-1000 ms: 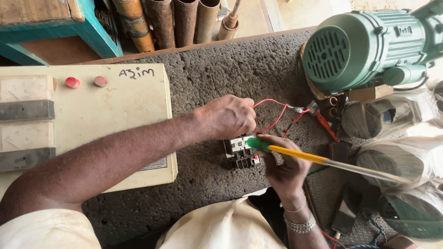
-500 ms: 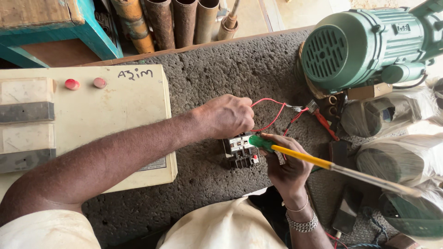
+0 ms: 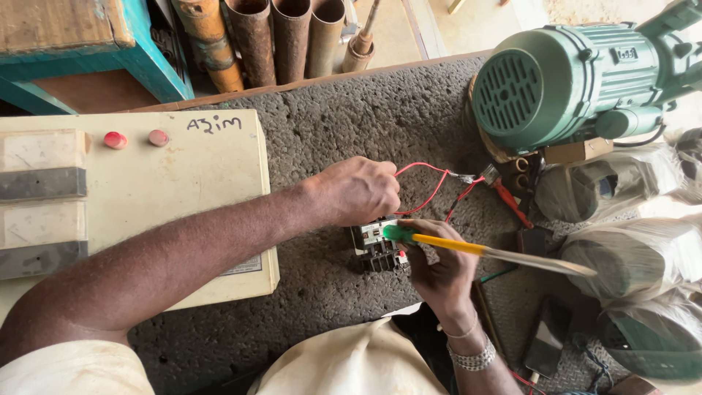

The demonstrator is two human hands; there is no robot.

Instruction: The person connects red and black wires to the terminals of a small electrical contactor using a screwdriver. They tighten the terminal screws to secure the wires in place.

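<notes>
**A:** so what's the grip here? Closest to the camera, the right hand (image 3: pixel 442 274) is curled round a screwdriver (image 3: pixel 468 247) with a yellow shaft and green tip, and that tip sits on top of the small grey contactor block (image 3: pixel 376 245).

**B:** yeah, and the block lies on the rough grey counter (image 3: pixel 344 139), near its front edge, just right of the cream control box (image 3: pixel 157 190). The left hand (image 3: pixel 358 192) is closed over the block's far side, pinching the red wires (image 3: pixel 424 186), probably to keep them seated while the tip works.

**A:** makes sense. Those wires run toward the green motor (image 3: pixel 570 80) at the far right corner.

**B:** rusty pipes (image 3: pixel 270 36) stand behind the back edge.
</notes>
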